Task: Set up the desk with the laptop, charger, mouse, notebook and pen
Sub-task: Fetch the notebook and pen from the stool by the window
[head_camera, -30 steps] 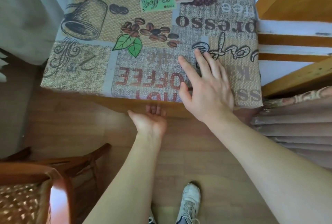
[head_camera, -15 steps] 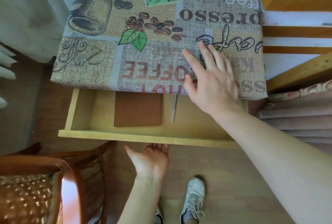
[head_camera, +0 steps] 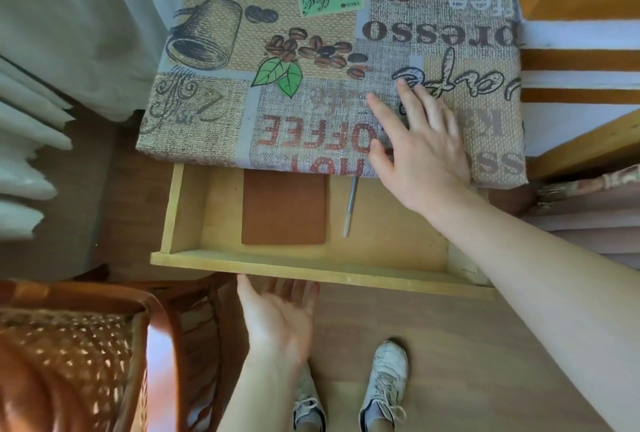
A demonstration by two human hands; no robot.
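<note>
We're looking straight down over the bench [head_camera: 221, 126], and its coffee-print cloth [head_camera: 311, 61] covers the whole top. Under the near edge the wooden drawer [head_camera: 311, 270] stands pulled out, open to us. Inside it the brown notebook [head_camera: 284, 208] lies flat, left of the middle, its far edge tucked just under the overhang of the cloth. Just beside it on the right, not touching, the slim silver pen [head_camera: 349, 210] lies pointing away from us, its far end also slipping under the cloth.

Our left hand [head_camera: 277, 317] is palm up below the drawer's front board, fingers [head_camera: 298, 288] spread and loosely apart, their tips right at the underside of that board; we cannot tell whether they actually touch it. It grips nothing. Our right hand [head_camera: 420, 151] lies flat on the cloth near the bench's front right corner, palm down, fingers fanned apart and empty, the thumb reaching toward the cloth's edge just above the pen.

To the left a wooden chair [head_camera: 86, 355] with a woven seat stands close by, and pale curtains [head_camera: 52, 50] hang beyond it. Down on the wooden floor [head_camera: 485, 345] our two white sneakers [head_camera: 384, 379] point toward the drawer. We see no laptop, charger or mouse from here.
</note>
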